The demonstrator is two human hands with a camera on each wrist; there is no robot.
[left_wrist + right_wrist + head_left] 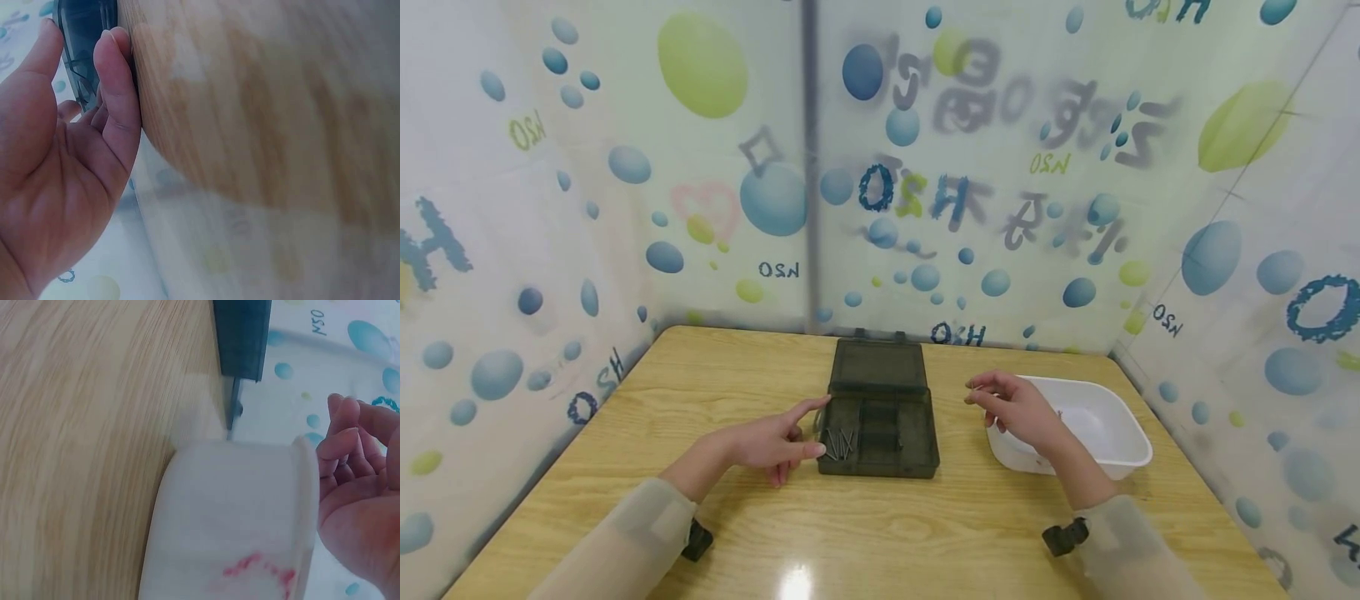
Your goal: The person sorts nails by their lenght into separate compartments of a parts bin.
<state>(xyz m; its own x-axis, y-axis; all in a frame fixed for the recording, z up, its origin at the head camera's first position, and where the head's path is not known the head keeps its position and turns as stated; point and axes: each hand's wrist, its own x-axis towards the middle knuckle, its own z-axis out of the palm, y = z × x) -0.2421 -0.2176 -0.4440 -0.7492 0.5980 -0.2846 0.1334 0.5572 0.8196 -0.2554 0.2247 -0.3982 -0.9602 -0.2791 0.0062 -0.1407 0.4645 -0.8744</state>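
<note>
A dark translucent plastic box (917, 421) lies on the table with its lid (878, 365) folded back. Several slim grey screws or nails (841, 445) rest in its left compartment, and a tiny dark piece (900, 444) is on the right. My left hand (767, 442) touches the box's left side, thumb and index finger stretched apart. Over the left rim of a white plastic basin (1120, 433), my right hand (1018, 408) is raised with thumb and index fingertips together. They seem to pinch something small and thin, too little to identify. In the right wrist view the fingertips (344, 403) hide it.
The wooden table (760, 533) reaches back to a patterned curtain (715, 167), which also hangs on both sides. Red marks (259, 562) show on the basin's outer wall. Dark wrist cameras sit on the left wrist (697, 540) and the right wrist (1064, 536).
</note>
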